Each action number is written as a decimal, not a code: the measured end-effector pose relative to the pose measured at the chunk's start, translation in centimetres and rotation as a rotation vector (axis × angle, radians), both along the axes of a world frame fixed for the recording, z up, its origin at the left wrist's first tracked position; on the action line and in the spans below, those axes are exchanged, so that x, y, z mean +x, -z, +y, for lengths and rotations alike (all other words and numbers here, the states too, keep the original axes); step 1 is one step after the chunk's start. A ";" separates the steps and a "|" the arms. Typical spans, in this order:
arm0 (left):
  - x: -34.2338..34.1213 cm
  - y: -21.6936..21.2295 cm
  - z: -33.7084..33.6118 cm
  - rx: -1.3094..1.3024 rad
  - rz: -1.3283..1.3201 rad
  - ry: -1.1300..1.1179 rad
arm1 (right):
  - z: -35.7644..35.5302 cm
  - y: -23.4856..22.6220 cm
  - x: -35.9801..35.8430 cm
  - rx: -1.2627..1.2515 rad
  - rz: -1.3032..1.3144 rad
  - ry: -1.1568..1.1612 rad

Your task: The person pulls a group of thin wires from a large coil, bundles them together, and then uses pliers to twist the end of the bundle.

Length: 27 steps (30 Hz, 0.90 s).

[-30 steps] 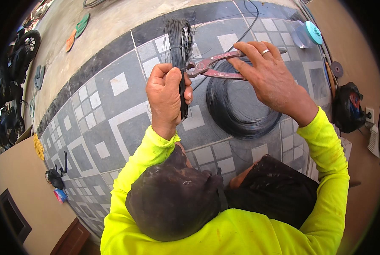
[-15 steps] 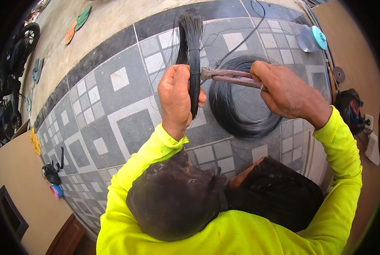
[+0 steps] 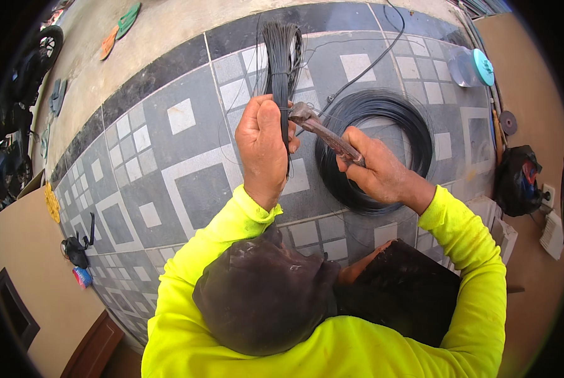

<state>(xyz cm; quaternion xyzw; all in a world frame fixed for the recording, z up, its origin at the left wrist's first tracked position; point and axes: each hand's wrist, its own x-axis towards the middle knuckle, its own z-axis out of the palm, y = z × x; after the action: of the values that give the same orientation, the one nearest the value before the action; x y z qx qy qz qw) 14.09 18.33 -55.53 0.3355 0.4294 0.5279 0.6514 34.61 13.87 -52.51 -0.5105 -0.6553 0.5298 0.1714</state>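
Note:
My left hand [image 3: 261, 151] is wrapped round a bundle of thin dark wires [image 3: 281, 60], held upright with its cut ends fanning out at the top. A wire band circles the bundle above my fist. My right hand [image 3: 383, 169] grips the handles of worn, rusty pincers [image 3: 327, 135]. Their head meets the right side of the bundle beside my left fingertips, at a thin wire there. The handles slant down to the right, pressed close together. Whether the jaws are biting the wire is too small to tell.
A large coil of dark wire [image 3: 422, 142] lies on the tiled floor [image 3: 197, 164] just beyond my right hand. A black cable [image 3: 373, 63] runs up from near it. At the right stand a clear jar with a turquoise lid [image 3: 482, 67] and a black plastic bag [image 3: 518, 179].
My right hand has swung down and to the left. The pincers have turned from nearly level to a steep slant, and their handles have come together. My left hand stays on the bundle.

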 end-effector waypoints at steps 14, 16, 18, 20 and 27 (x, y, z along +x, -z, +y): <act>-0.3 0.8 -1.4 0.091 0.163 0.100 | -1.0 -5.1 2.7 -0.565 0.192 -0.077; -0.2 0.6 -1.4 0.105 0.166 0.124 | -0.8 -6.0 2.9 -0.379 -0.019 -0.089; -0.3 0.7 -1.6 0.111 0.183 0.139 | 0.1 -7.1 3.1 -0.126 -0.331 -0.200; -0.1 0.7 -1.7 0.083 0.187 0.131 | 0.1 -7.9 3.8 0.373 -0.532 -0.310; 0.4 0.6 -1.4 0.064 0.116 0.083 | 0.5 -9.0 5.8 0.739 -0.936 -0.372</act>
<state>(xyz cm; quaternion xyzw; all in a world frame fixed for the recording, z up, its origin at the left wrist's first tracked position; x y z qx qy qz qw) 14.49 16.94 -56.17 0.4034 0.4350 0.4936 0.6358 40.43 14.38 -43.46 -0.4728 -0.8788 0.0090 -0.0637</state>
